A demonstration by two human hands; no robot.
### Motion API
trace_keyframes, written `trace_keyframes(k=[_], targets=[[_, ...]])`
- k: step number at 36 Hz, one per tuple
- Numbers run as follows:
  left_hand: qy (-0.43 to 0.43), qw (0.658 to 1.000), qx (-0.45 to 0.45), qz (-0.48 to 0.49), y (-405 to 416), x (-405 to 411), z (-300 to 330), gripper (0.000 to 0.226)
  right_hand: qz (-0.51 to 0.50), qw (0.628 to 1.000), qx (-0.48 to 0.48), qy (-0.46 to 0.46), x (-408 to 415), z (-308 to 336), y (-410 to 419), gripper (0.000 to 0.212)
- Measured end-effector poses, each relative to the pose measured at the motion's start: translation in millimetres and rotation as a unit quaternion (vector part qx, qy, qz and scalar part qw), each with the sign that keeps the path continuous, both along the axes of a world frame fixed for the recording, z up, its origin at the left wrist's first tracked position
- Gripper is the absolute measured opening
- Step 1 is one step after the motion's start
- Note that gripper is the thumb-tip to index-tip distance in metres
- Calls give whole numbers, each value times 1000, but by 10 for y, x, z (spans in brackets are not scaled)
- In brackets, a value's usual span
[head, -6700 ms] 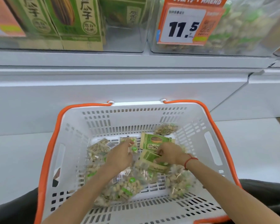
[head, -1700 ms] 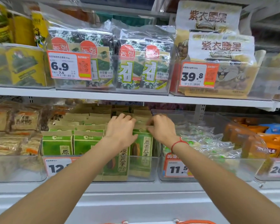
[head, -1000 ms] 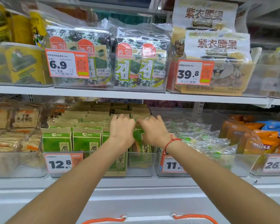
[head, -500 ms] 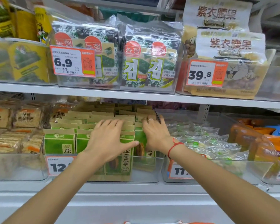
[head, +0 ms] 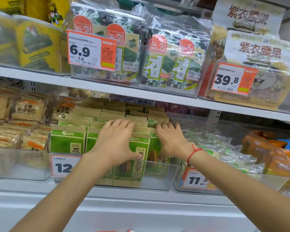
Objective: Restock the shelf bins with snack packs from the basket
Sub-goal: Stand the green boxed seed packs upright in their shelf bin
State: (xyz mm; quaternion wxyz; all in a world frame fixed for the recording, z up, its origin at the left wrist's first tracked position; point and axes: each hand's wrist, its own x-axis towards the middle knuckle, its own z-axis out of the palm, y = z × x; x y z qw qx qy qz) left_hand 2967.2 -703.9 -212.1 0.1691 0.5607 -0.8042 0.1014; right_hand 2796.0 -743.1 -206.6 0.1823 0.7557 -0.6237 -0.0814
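Left hand (head: 115,144) flat and right hand (head: 170,139) spread press green seed packs (head: 136,158) upright in the clear bin (head: 157,180) beneath them; tidying step, basket reach likely next.

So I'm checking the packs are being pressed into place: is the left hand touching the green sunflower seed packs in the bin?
Touching. The head view shows the left hand lying flat, fingers straight, on the green seed packs.

Both hands are in the clear shelf bin (head: 157,180) of green snack packs (head: 67,141). The left hand (head: 114,144) lies flat across the front packs with fingers straight, while the right hand (head: 171,139) presses the right-hand row. Seaweed packs (head: 172,64) sit on the shelf above.
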Motion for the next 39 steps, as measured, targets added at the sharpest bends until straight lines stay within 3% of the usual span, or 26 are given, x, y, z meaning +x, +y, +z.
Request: trace_keyframes(k=[9,18,26,39], targets=[[9,999,-37,-20,40,31,-66,94,-1,998,-60,2,65,-63,-52,100],[8,999,-32,-19,46,25,-61,94,8,999,36,-10,105,85,-60,93],[18,999,-33,-20,52,17,-72,93,30,998,-9,-49,4,96,-36,56],[20,999,-43,-19,43,21,-83,93,50,996,-69,-38,-30,40,4,112]])
